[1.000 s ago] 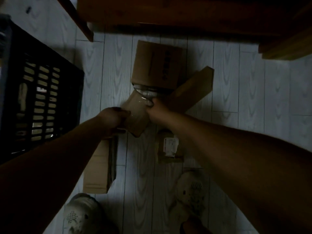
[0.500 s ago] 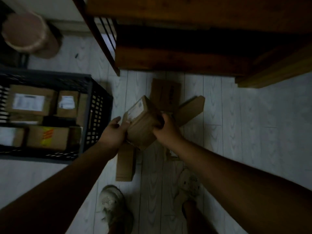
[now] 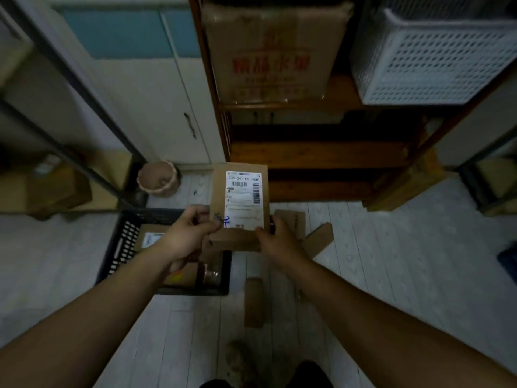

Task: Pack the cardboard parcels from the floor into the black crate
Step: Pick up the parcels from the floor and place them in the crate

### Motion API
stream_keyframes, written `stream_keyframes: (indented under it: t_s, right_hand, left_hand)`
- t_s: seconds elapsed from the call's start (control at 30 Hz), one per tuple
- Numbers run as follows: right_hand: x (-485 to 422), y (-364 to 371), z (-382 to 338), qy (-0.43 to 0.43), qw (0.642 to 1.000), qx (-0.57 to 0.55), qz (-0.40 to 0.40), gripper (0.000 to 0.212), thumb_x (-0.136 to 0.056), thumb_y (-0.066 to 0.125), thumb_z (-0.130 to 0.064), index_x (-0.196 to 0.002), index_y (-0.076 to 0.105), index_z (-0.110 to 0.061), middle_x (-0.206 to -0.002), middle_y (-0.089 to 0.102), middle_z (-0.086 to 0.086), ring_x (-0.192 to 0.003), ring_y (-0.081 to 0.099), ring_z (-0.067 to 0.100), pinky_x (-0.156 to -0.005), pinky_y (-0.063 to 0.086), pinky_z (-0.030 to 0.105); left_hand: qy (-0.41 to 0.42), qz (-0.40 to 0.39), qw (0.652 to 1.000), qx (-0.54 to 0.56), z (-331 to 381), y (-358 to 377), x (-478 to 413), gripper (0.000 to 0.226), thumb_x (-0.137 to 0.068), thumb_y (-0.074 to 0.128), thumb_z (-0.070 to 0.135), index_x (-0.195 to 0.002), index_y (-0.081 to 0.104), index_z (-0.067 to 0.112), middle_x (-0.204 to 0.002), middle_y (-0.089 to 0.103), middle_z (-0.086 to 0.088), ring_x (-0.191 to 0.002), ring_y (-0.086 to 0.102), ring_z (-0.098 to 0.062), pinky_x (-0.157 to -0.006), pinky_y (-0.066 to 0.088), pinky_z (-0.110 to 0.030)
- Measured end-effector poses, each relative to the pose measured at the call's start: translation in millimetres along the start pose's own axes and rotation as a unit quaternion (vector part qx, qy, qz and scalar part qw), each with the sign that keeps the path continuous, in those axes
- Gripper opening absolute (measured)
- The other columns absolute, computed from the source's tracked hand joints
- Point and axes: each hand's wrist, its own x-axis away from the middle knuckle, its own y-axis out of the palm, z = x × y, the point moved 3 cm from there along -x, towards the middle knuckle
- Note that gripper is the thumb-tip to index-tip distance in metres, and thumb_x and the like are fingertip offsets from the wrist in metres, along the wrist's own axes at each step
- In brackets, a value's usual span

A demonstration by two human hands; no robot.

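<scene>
Above the black crate (image 3: pixel 123 242) and floor, we hold a labelled cardboard parcel (image 3: pixel 240 203) upright: our left hand (image 3: pixel 187 233) and right hand (image 3: pixel 275 242) pinch its lower edges.

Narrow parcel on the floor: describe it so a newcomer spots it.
Find the black crate on the floor. Right of its near corner lies the narrow parcel, pointing toward the shoe. Unlike the wider parcels beyond, it is long and slim.
</scene>
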Motion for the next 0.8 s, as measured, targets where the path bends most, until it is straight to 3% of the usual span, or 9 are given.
stream_keyframes:
  t_s: [0.1,0.17,0.23,0.33,0.43,0.57,0.63,0.7,0.8]
  right_hand:
    - [27,1,-38,-0.074,0.997,0.038,-0.004,0.04,-0.097,0.049,-0.026,-0.135,0.039,-0.023,-0.137,0.051,0.002,-0.119,0.05,0.019,-0.088,0.045,0.03]
    - [41,3,-57,-0.108,0.993,0.04,-0.012,0.044,-0.096,0.051,-0.023,-0.137,0.037,-0.022,-0.136,0.052,0.002,-0.115,0.051,0.016,-0.08,0.045,0.025]
    - [54,6,-72,-0.126,0.991,0.035,-0.024,0.05,-0.093,0.054,-0.021,-0.14,0.035,-0.026,-0.133,0.055,0.0,-0.11,0.054,0.013,-0.074,0.045,0.019]
    - [73,16,-87,-0.149,0.986,0.055,-0.043,0.056,-0.089,0.06,-0.019,-0.139,0.035,-0.03,-0.128,0.058,-0.002,-0.112,0.057,0.017,-0.086,0.049,0.029]
    - [84,28,-100,-0.164,0.983,0.071,-0.045,0.056,-0.088,0.063,-0.02,-0.138,0.038,-0.028,-0.128,0.058,-0.001,-0.113,0.057,0.018,-0.09,0.048,0.031]
    - [92,54,-120,-0.188,0.98,0.051,-0.034,0.061,-0.09,0.059,-0.015,-0.142,0.033,-0.032,-0.134,0.054,-0.006,-0.119,0.053,0.014,-0.069,0.043,0.015]
    - [94,74,-127,-0.189,0.98,0.042,-0.036,0.06,-0.093,0.054,-0.016,-0.143,0.03,-0.037,-0.134,0.054,-0.007,-0.111,0.056,0.011,-0.062,0.042,0.013]
    - [96,98,-133,-0.195,0.979,0.044,-0.021,0.059,-0.095,0.05,-0.016,-0.143,0.027,-0.041,-0.135,0.053,-0.007,-0.106,0.056,0.008,-0.067,0.047,0.016]
    - [95,142,-138,-0.223,0.971,0.09,-0.004,0.071,-0.093,0.054,-0.015,-0.146,0.018,-0.044,-0.139,0.048,-0.008,-0.118,0.051,0.011,-0.085,0.049,0.023]
  left_hand:
    - [0.041,-0.004,0.999,0.004,30,-10,38,0.03,-0.083,0.067,0.024,-0.099,0.053,0.044,-0.101,0.063,-0.002,-0.076,0.066,-0.02,-0.057,0.054,-0.034]
    - [0.077,0.031,0.996,0.025,44,-17,60,0.03,-0.084,0.066,0.018,-0.098,0.052,0.04,-0.104,0.059,-0.001,-0.086,0.064,-0.023,-0.061,0.056,-0.038]
    - [0.099,0.064,0.992,0.041,53,-25,81,0.028,-0.085,0.064,0.013,-0.098,0.052,0.034,-0.102,0.058,0.001,-0.082,0.067,-0.02,-0.055,0.057,-0.034]
    - [0.123,0.101,0.987,0.029,64,-36,107,0.025,-0.085,0.063,0.009,-0.098,0.053,0.027,-0.097,0.062,0.001,-0.067,0.071,-0.013,-0.048,0.054,-0.026]
    - [0.139,0.128,0.982,0.007,72,-51,123,0.025,-0.083,0.063,0.004,-0.094,0.053,0.025,-0.096,0.062,-0.002,-0.075,0.067,-0.014,-0.053,0.053,-0.023]
    - [0.123,0.13,0.983,-0.043,71,-81,138,0.025,-0.081,0.065,0.006,-0.095,0.051,0.022,-0.101,0.062,-0.009,-0.086,0.064,-0.024,-0.065,0.056,-0.035]
    - [0.109,0.115,0.986,-0.049,67,-100,142,0.026,-0.081,0.065,0.008,-0.096,0.049,0.022,-0.104,0.06,-0.012,-0.091,0.063,-0.03,-0.074,0.058,-0.045]
    - [0.098,0.095,0.989,-0.052,62,-122,144,0.026,-0.084,0.064,0.012,-0.101,0.047,0.021,-0.107,0.058,-0.012,-0.092,0.064,-0.031,-0.07,0.059,-0.046]
    - [0.081,0.059,0.992,-0.071,53,-160,141,0.044,-0.087,0.061,0.017,-0.122,0.039,0.029,-0.105,0.058,-0.004,-0.091,0.065,-0.029,-0.071,0.058,-0.051]
